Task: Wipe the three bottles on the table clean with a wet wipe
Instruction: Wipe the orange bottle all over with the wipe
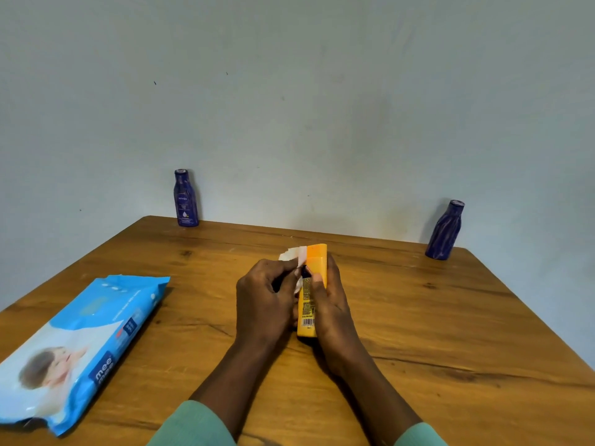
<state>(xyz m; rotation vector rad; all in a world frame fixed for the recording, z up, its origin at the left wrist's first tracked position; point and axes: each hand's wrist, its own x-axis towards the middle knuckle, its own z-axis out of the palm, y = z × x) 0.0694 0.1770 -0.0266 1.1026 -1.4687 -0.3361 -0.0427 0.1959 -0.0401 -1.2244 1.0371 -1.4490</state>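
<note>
Blue wipes pack lying flat, pale wall behind

Table holds wipes pack, left bottle, right bottle (both upright).

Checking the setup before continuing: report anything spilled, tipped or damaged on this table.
Nothing stands out. The left blue bottle and right blue bottle stand by the wall, the right one's lean likely lens distortion; no spills visible.

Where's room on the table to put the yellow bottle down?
Bare wood lies between the left blue bottle and the right blue bottle at the back, and over the right side of the table. Crowded: the left, by the wipes pack, and the middle, where the left hand and right hand handle the yellow bottle.
</note>
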